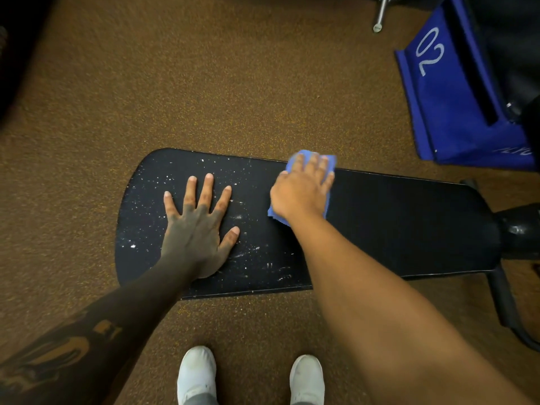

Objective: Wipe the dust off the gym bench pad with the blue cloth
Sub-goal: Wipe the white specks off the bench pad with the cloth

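Observation:
A long black gym bench pad [394, 223] lies across the middle of the view. Its left half is speckled with white dust; the part to the right of the cloth looks plain black. My right hand [302, 190] lies flat on the blue cloth [301, 155], pressing it against the pad near the far edge. The cloth shows past my fingertips and below my wrist. My left hand [198, 226] rests palm down on the dusty left part, fingers spread, holding nothing.
Brown speckled floor [204, 83] surrounds the bench. A blue machine panel marked "02" [447, 92] stands at the upper right, with a metal bar end [378, 24] beside it. The bench's black frame and leg [508, 290] stick out at right. My white shoes [197, 372] stand below the pad.

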Available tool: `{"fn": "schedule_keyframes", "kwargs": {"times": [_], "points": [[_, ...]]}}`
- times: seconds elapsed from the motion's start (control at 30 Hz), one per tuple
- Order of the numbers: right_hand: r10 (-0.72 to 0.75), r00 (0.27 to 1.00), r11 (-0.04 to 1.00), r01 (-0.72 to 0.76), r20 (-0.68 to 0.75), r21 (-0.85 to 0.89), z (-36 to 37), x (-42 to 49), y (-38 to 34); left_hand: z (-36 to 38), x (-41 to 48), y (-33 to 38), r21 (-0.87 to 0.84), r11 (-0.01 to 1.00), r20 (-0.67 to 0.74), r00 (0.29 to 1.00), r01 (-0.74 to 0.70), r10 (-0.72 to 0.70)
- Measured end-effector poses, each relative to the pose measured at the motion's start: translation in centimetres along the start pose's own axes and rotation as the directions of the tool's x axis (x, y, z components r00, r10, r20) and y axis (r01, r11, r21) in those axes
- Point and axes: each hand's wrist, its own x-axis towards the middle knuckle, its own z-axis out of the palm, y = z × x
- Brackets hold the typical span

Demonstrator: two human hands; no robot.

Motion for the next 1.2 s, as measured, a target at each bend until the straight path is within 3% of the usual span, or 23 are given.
{"fn": "schedule_keyframes", "kwargs": {"times": [0.07,0.1,0.17,0.27,0.3,0.37,0.4,0.47,0.6,0.8,1.03,1.2], "points": [[-0.327,0.945,0.943,0.328,0.022,-0.06,0.3,-0.5,-1.0,0.0,0.0,0.0,0.006,1.0,0.006,1.0,-0.001,0.001],[-0.421,0.906,0.902,0.423,0.047,-0.082,0.4,-0.5,-0.8,0.0,0.0,0.0,0.006,1.0,0.009,1.0,0.0,0.0],[-0.385,0.922,0.918,0.388,0.047,-0.086,0.4,0.4,0.1,0.0,0.0,-0.1,0.002,1.0,0.005,1.0,0.0,0.0],[-0.029,1.0,1.0,0.029,-0.005,-0.002,0.3,1.1,-0.5,0.0,0.0,-0.1,-0.002,1.0,0.001,1.0,-0.001,0.001],[-0.021,1.0,1.0,0.021,-0.008,0.011,0.4,0.9,-1.2,0.0,0.0,-0.1,0.004,1.0,0.005,1.0,0.0,0.0],[-0.259,0.966,0.965,0.259,0.005,-0.037,0.6,-0.2,-1.2,0.2,0.1,-0.1,0.01,1.0,0.009,1.0,-0.002,0.002],[-0.404,0.914,0.912,0.405,0.035,-0.06,0.5,-0.4,-0.5,0.1,0.1,0.0,0.004,1.0,0.004,1.0,-0.002,0.002],[-0.496,0.863,0.862,0.503,0.092,-0.069,-0.1,0.2,1.2,0.1,0.1,-0.1,-0.013,1.0,-0.008,1.0,-0.002,0.002],[-0.265,0.963,0.962,0.267,0.052,-0.059,0.4,1.1,0.4,0.0,0.1,-0.1,0.005,1.0,0.008,1.0,-0.002,0.002],[-0.282,0.956,0.958,0.286,0.081,-0.032,0.8,-6.1,2.3,0.1,0.1,-0.2,0.003,1.0,0.002,1.0,-0.011,0.011],[-0.203,0.972,0.978,0.207,0.114,-0.029,2.5,-16.3,4.9,-0.1,0.1,-0.1,0.007,1.0,0.017,1.0,-0.005,0.005],[-0.158,0.984,0.986,0.161,0.081,-0.034,2.4,-13.2,4.5,-0.1,0.2,0.0,0.015,1.0,0.016,1.0,-0.003,0.002]]}}
